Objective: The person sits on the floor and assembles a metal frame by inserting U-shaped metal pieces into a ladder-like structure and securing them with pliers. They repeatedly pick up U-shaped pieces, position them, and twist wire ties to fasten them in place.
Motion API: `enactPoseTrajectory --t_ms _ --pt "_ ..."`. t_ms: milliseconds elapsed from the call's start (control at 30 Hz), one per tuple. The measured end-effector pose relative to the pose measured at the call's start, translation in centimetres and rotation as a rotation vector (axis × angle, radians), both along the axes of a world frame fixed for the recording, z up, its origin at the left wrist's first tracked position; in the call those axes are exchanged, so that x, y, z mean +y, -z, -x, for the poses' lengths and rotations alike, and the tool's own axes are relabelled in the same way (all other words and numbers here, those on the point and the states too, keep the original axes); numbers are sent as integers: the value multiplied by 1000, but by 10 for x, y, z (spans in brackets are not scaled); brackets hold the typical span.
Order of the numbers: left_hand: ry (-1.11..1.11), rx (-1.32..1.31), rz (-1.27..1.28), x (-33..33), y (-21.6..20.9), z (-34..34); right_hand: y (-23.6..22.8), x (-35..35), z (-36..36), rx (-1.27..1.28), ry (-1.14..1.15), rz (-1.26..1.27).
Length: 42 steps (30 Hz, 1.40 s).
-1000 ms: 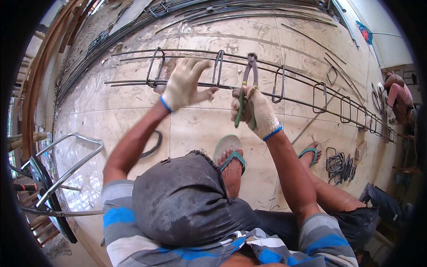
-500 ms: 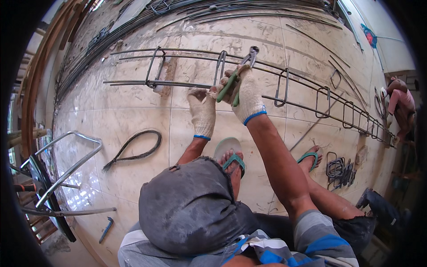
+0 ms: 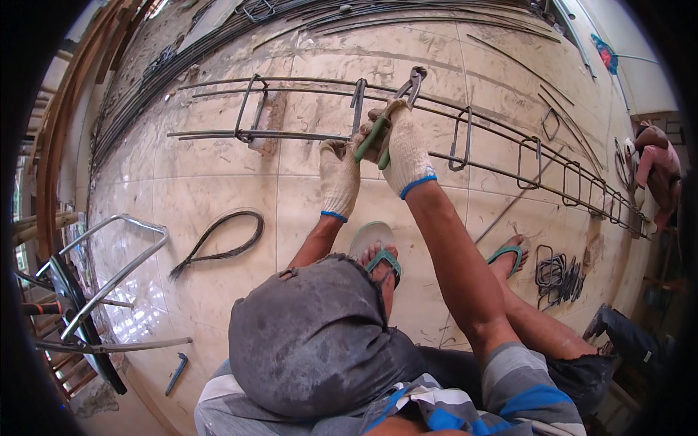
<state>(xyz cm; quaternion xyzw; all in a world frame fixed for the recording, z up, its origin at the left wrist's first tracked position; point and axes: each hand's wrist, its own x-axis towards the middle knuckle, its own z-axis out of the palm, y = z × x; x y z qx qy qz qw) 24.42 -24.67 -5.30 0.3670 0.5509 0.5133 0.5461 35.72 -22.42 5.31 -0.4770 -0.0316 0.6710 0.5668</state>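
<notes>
A long rebar cage (image 3: 305,136) of thin steel bars and square stirrups runs across in front of me. Both my hands wear cream knitted gloves with blue cuffs. My right hand (image 3: 406,149) is wrapped round the green handles of steel pincers (image 3: 416,81), whose jaws point away from me, above the cage's far bars. Beside it, my left hand (image 3: 340,174) has its fingers closed at the near bars, by the foot of a stirrup (image 3: 358,105). Whatever those fingers pinch is too small or hidden to make out.
A brick-like block (image 3: 269,123) props the cage's left end. A looped bundle of tie wire (image 3: 225,218) lies on the tiles, with stirrups piled (image 3: 556,276) at right. A metal-framed chair (image 3: 109,283) stands left. Another person (image 3: 654,167) crouches by the cage's far right end.
My left hand has shifted slightly right, closer to the right one. The pincers' jaws have risen a little away from me. The stirrup by my hands looks narrower, slightly turned.
</notes>
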Motion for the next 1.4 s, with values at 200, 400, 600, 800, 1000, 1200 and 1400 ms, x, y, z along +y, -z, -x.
enactPoseTrajectory --t_ms 200,400,600,800,1000,1200,1400 --pt "20 29 35 0 -9 -6 4 -3 -34 144 -295 29" --pt "-51 -60 4 0 9 -5 2 -13 -40 -176 -256 -67" --pt "24 -109 73 -6 2 24 -7 -37 -46 -270 -242 -56" --pt "-505 173 -231 30 17 113 -19 -51 15 -134 -330 -127" --pt "-494 429 -144 50 -25 152 -13 6 118 35 -302 -145" --pt "-410 101 -280 60 -35 160 -9 74 173 354 -440 17" --pt "-484 346 -43 57 -63 144 -6 78 172 331 -286 17"
